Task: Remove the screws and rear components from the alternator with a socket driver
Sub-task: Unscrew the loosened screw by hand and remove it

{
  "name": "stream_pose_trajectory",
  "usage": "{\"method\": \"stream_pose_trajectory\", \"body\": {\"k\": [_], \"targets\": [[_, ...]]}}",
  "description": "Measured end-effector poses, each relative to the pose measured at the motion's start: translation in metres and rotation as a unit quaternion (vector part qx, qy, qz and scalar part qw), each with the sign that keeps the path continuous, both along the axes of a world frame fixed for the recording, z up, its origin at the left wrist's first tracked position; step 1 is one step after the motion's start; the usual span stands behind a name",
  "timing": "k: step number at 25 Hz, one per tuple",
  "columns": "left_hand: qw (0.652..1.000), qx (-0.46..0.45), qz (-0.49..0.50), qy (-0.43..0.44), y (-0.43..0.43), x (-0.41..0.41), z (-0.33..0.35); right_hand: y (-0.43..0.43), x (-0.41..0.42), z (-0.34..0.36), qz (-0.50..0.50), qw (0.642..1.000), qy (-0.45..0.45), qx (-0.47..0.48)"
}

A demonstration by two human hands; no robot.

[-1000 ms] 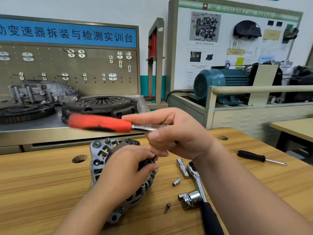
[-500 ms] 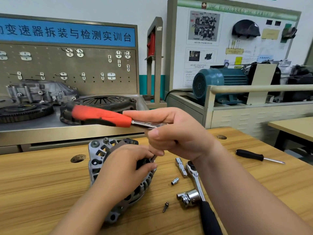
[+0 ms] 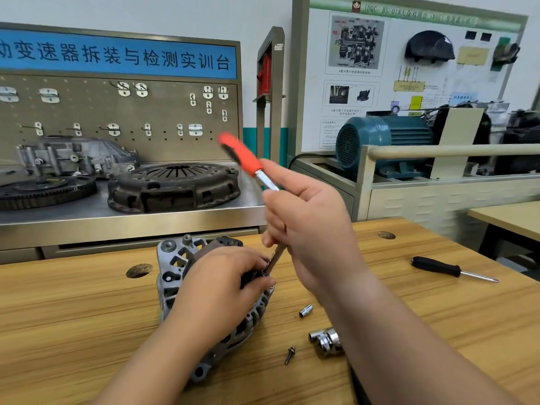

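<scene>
A grey cast alternator (image 3: 172, 276) stands on the wooden table (image 3: 73, 317), rear side toward me. My left hand (image 3: 222, 287) lies over its rear and grips it, hiding the middle. My right hand (image 3: 309, 229) is closed on the steel shaft of a socket driver (image 3: 242, 156) with a red handle. The driver slants up to the left, and its tip touches the alternator's rear next to my left thumb. One loose screw (image 3: 290, 355) lies on the table in front of the alternator.
A small socket (image 3: 306, 311) and a ratchet head with sockets (image 3: 325, 342) lie right of the alternator. A black-handled screwdriver (image 3: 450, 268) rests further right. Behind the table, a steel bench carries a clutch cover (image 3: 175, 185), a flywheel (image 3: 43, 190) and a pegboard.
The red handle swung from lying level and pointing left to slanting steeply upward. The driver's tip came down onto the alternator's rear. My left hand stayed on the alternator.
</scene>
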State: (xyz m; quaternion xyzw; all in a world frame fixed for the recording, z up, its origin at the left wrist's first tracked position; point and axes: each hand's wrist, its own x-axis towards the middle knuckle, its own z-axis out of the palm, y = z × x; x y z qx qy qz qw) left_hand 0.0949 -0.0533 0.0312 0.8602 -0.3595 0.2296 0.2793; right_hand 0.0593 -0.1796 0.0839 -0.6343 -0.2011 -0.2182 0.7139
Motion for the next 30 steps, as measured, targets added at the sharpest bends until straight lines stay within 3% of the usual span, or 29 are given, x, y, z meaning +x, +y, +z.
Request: {"method": "stream_pose_trajectory", "body": {"k": [3,6,8,11,13,16,19,22,24,27,29,30], "targets": [[1.000,-0.007,0.000,0.010,0.003,-0.002,0.001,-0.010,-0.001,0.013,0.200,0.971,0.024,-0.126],[1.000,-0.009,-0.020,0.011,0.003,-0.003,0.002,-0.021,0.002,0.022,0.284,0.940,0.040,-0.185],[1.000,0.008,-0.011,-0.004,0.003,-0.002,0.001,-0.020,0.003,0.020,0.264,0.954,0.050,-0.136],[1.000,0.014,0.003,-0.008,0.001,0.000,0.002,-0.005,0.002,0.006,0.071,0.997,0.029,-0.022],[1.000,0.010,-0.005,-0.005,-0.001,-0.001,0.003,0.002,0.000,0.000,-0.016,1.000,0.006,0.019],[1.000,0.014,0.007,-0.001,0.001,-0.003,0.003,0.000,-0.001,0.003,0.087,0.996,0.007,-0.032],[1.000,0.002,-0.007,0.015,0.002,-0.003,0.004,-0.015,0.002,0.016,0.244,0.959,0.038,-0.141],[1.000,0.007,-0.018,0.023,0.003,-0.003,0.005,-0.025,0.005,0.019,0.299,0.943,0.056,-0.135],[1.000,0.009,-0.002,0.020,0.003,-0.003,0.004,-0.015,0.003,0.013,0.230,0.969,0.040,-0.078],[1.000,0.013,0.003,0.017,0.001,-0.003,0.006,0.005,0.001,-0.002,-0.007,1.000,-0.001,0.020],[1.000,0.012,0.000,0.016,0.000,-0.004,0.006,0.008,0.000,-0.004,-0.058,0.998,-0.015,0.036],[1.000,0.010,0.000,0.014,0.000,-0.004,0.006,0.007,-0.001,-0.002,-0.030,0.999,-0.011,0.014]]}}
